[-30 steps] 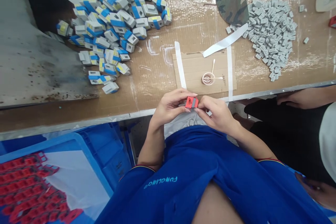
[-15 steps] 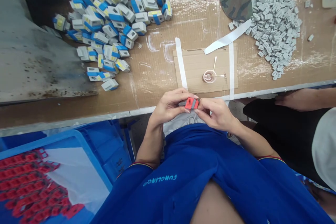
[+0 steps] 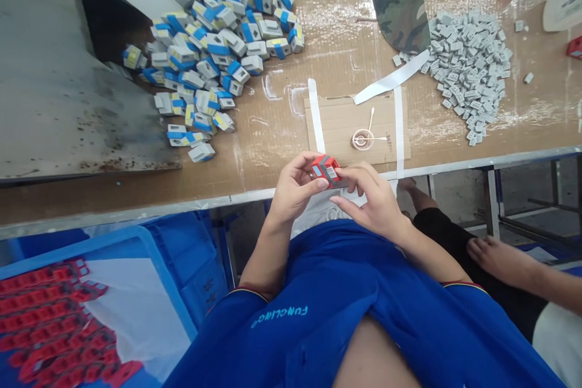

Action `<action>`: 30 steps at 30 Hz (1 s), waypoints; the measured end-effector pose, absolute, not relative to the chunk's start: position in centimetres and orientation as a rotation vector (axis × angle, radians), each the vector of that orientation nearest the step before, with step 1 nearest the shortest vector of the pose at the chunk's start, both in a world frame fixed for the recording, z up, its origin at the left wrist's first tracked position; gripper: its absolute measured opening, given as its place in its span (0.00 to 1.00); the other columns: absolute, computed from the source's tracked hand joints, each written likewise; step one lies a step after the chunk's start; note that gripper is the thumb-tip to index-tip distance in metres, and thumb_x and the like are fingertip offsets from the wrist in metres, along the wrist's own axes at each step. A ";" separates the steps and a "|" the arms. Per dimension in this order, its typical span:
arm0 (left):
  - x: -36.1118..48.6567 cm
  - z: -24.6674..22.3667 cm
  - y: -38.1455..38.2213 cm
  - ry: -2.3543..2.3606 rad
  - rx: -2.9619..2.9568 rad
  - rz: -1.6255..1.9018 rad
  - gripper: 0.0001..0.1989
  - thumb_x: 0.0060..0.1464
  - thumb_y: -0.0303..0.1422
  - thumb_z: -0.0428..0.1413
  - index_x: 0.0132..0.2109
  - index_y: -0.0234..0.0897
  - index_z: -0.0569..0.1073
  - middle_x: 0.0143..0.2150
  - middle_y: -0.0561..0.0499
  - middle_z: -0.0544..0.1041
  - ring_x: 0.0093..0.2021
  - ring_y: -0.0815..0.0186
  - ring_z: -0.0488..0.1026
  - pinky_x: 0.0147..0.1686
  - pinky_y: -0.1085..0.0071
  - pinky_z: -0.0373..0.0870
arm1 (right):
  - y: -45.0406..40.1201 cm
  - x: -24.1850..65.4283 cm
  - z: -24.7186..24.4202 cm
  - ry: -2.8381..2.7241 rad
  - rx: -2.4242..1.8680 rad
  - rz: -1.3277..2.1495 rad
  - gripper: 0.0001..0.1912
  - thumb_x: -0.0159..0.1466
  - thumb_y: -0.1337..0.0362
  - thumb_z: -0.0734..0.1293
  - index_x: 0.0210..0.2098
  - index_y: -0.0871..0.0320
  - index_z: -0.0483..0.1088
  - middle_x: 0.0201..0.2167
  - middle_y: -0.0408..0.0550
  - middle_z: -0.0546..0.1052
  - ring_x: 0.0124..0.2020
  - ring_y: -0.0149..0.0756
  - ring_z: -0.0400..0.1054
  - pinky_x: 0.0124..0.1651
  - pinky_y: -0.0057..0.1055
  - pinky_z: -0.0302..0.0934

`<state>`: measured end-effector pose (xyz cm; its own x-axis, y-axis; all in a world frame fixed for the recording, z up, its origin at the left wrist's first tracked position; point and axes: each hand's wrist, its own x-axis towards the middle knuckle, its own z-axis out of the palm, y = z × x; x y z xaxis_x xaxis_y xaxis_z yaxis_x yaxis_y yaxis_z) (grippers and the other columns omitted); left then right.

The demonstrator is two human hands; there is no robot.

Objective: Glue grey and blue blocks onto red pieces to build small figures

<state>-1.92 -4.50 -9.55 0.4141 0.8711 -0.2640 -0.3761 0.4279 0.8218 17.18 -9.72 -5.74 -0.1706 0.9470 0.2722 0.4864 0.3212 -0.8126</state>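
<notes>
My left hand [image 3: 297, 185] pinches a small red plastic housing with a grey band [image 3: 325, 171] between thumb and fingers, at the table's front edge. A white label shows on its near side and an opening on its top right. My right hand [image 3: 370, 200] is just to the right, thumb well apart from the fingers, its fingertips touching the housing's right end. Beyond the hands lies a taped-down cardboard sheet [image 3: 336, 112], bearing a small clear cup [image 3: 362, 140] with a cotton swab [image 3: 377, 138] across it. Another swab [image 3: 371, 118] leans at the cup's far side.
Grey-white housings with blue tape [image 3: 213, 54] are heaped at the left, small grey pieces [image 3: 473, 66] at the right, near a camouflage cloth [image 3: 402, 9]. A blue crate [image 3: 154, 254] at lower left holds rows of red housings [image 3: 50, 321]. Another person's hand [image 3: 495, 260] rests at right.
The housing has been turned so its labelled side shows. My right thumb has come off it and the right fingers have spread. At right, the other person has moved back from the table.
</notes>
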 end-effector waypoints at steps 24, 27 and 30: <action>-1.5 -8.5 -6.4 0.706 0.993 0.816 0.23 0.57 0.35 0.74 0.58 0.41 0.83 0.53 0.46 0.87 0.49 0.64 0.85 0.50 0.72 0.82 | -8.6 19.6 -7.7 -1.904 -0.947 0.387 0.20 0.77 0.67 0.66 0.66 0.53 0.73 0.50 0.55 0.87 0.49 0.40 0.83 0.49 0.38 0.79; -1.0 -9.3 -5.8 0.716 1.038 0.818 0.23 0.56 0.35 0.75 0.57 0.39 0.83 0.53 0.44 0.87 0.50 0.61 0.86 0.51 0.69 0.83 | -8.9 20.4 -8.3 -1.889 -0.996 0.350 0.20 0.76 0.65 0.69 0.66 0.50 0.74 0.50 0.54 0.87 0.49 0.42 0.84 0.48 0.40 0.80; -0.7 -10.0 -5.1 0.744 1.119 0.853 0.23 0.56 0.35 0.74 0.57 0.38 0.83 0.56 0.41 0.87 0.54 0.58 0.86 0.56 0.66 0.83 | -9.3 21.9 -8.8 -1.760 -1.135 0.380 0.19 0.72 0.60 0.75 0.61 0.50 0.76 0.44 0.52 0.87 0.41 0.40 0.83 0.41 0.36 0.79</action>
